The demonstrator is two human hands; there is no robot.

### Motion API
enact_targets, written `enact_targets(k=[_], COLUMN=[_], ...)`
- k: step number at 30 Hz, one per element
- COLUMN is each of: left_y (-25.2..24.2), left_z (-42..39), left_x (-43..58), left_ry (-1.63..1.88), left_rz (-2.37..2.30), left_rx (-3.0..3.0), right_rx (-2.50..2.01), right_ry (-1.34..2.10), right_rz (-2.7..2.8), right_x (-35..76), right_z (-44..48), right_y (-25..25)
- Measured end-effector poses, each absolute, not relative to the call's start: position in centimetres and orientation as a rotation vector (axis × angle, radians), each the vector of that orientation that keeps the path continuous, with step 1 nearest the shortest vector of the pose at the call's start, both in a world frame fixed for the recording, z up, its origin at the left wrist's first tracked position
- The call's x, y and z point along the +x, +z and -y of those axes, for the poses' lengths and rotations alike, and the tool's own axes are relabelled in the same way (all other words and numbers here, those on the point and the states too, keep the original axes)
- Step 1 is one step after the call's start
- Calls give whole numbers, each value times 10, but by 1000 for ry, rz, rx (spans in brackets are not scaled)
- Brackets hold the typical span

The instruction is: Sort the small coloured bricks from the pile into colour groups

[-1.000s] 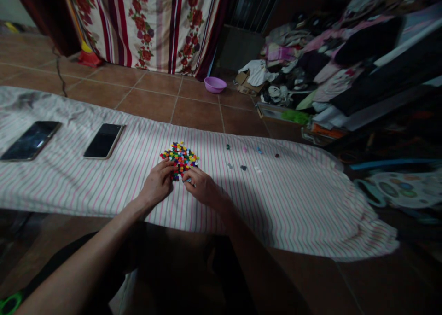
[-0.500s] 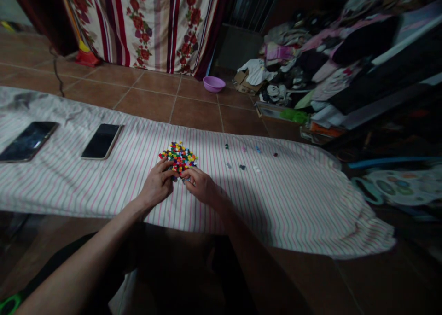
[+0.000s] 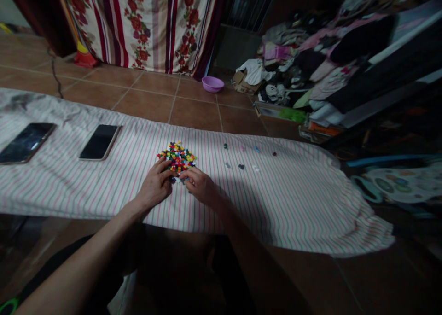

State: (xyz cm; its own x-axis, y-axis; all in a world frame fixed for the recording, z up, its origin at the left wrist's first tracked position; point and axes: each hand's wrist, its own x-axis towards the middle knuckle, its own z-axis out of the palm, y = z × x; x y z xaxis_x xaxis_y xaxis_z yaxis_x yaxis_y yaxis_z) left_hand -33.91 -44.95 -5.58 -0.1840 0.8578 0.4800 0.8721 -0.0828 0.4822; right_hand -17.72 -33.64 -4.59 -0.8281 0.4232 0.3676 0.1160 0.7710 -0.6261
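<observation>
A heap of small multicoloured blocks [image 3: 177,155] lies on a pink-striped cloth [image 3: 276,200] spread over the floor. My left hand [image 3: 155,186] rests at the heap's near left edge, fingers curled against the blocks. My right hand [image 3: 200,185] is at the near right edge, its fingertips pinched together on some small piece that I cannot make out. The two hands nearly meet just in front of the heap.
Two dark phones [image 3: 99,141] [image 3: 26,142] lie on the cloth at the left. Several loose small pieces [image 3: 241,166] are scattered right of the heap. A purple bowl [image 3: 212,84] sits on the tiled floor; a pile of clothes [image 3: 311,66] fills the right.
Both hands have stayed at the near edge of the heap, the fingers shifting slightly closer together. The view has drifted a little.
</observation>
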Motion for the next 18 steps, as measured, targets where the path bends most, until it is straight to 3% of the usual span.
enact_targets(k=[18], left_y=[-52], left_z=[452], left_x=[-339], left_ry=[-1087], left_rz=[2128], left_rx=[-2077], right_rx=[-384], right_ry=[793], right_rz=[2474], right_x=[-177], right_z=[335], right_y=[-48])
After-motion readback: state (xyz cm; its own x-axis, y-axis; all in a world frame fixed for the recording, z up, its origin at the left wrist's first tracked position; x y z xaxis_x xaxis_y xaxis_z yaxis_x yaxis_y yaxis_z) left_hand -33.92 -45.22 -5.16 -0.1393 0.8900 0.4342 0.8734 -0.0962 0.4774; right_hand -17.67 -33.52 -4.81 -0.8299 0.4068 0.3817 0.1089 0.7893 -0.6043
